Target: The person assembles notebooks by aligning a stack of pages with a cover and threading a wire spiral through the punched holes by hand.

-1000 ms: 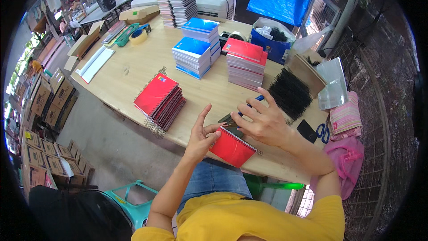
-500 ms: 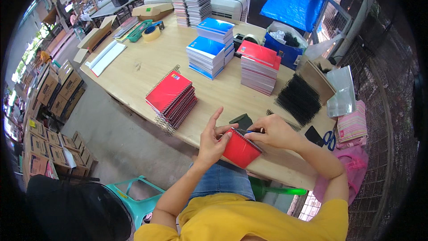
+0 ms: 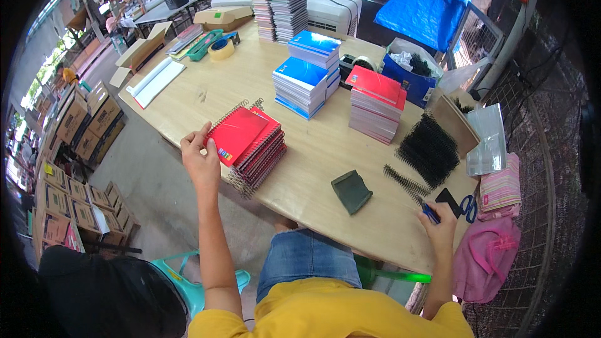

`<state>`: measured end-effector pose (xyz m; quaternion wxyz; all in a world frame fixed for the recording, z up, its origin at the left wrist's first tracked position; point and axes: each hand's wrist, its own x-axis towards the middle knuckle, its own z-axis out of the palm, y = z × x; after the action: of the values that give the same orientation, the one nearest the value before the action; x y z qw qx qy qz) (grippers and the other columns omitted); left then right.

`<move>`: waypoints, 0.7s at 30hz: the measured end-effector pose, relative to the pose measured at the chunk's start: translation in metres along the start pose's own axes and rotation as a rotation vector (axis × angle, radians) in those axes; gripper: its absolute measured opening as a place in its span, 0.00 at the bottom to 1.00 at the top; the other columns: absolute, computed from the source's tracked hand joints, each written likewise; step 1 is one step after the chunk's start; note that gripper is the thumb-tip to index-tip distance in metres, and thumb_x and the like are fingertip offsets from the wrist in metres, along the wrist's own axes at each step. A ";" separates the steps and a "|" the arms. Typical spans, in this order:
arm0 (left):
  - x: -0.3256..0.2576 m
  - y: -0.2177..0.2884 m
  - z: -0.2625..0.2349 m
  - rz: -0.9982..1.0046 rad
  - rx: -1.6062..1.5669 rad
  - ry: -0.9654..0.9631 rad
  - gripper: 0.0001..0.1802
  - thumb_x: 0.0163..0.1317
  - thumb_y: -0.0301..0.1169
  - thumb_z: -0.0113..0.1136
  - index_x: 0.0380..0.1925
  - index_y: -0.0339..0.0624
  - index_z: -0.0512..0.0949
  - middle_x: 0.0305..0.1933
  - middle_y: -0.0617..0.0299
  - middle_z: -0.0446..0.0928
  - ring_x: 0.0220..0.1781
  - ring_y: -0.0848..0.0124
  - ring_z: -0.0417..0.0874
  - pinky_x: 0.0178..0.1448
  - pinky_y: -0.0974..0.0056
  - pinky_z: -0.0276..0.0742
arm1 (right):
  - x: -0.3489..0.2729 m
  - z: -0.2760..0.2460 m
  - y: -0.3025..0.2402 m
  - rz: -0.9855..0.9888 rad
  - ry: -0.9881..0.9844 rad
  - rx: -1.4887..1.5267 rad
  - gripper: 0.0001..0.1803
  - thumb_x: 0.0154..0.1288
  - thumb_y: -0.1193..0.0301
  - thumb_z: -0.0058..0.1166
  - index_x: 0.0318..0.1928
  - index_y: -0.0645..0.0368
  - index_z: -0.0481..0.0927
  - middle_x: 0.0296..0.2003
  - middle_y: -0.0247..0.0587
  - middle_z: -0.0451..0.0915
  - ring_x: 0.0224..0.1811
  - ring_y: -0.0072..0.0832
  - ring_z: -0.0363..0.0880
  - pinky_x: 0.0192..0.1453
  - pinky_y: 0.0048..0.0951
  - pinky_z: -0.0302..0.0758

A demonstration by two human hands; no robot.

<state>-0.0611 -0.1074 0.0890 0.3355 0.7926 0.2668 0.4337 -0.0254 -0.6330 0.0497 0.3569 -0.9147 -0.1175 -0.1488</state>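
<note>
Head view gives me both hands at the bench (image 3: 313, 178). I see the left hand (image 3: 203, 152) nearly closed, thumb on top, pinching the left edge of a red spiral notebook (image 3: 240, 133); the notebook extends rightward from that hand over a stack of similar red notebooks (image 3: 264, 154). I can't tell whether it rests fully on them. I have the right hand (image 3: 438, 218) curled around a blue-handled tool (image 3: 431, 213), its tip near a loose coil (image 3: 404, 180). Just beyond that hand I make out a flat black object (image 3: 447, 199) and, to its right, blue-handled scissors (image 3: 468, 208); farther out, black coils (image 3: 429, 150). Left of it lies a dark green piece (image 3: 352, 192).
</note>
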 end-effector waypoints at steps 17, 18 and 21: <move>-0.015 0.121 0.099 0.385 -0.279 -0.303 0.20 0.61 0.34 0.70 0.54 0.43 0.83 0.54 0.49 0.79 0.54 0.58 0.82 0.56 0.55 0.79 | -0.005 0.068 -0.062 -0.212 -0.336 -0.112 0.39 0.52 0.63 0.73 0.66 0.53 0.76 0.64 0.61 0.66 0.70 0.58 0.64 0.72 0.51 0.66; -0.004 0.129 0.140 0.403 -0.270 -0.360 0.22 0.62 0.37 0.70 0.54 0.41 0.83 0.53 0.47 0.81 0.49 0.57 0.84 0.53 0.55 0.81 | 0.007 0.098 -0.073 -0.307 -0.385 -0.118 0.41 0.53 0.62 0.73 0.69 0.50 0.72 0.64 0.61 0.67 0.69 0.58 0.67 0.69 0.50 0.71; 0.043 0.149 0.261 0.266 -0.208 -0.449 0.31 0.53 0.47 0.75 0.49 0.32 0.83 0.48 0.41 0.84 0.50 0.51 0.86 0.56 0.56 0.80 | 0.044 0.171 -0.072 -0.436 -0.314 -0.005 0.39 0.56 0.65 0.70 0.69 0.48 0.71 0.64 0.56 0.68 0.63 0.54 0.74 0.62 0.46 0.78</move>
<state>0.2053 -0.2499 0.1206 0.4059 0.8583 0.0336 0.3123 0.0247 -0.4595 -0.0100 0.2915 -0.8806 -0.3651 -0.0785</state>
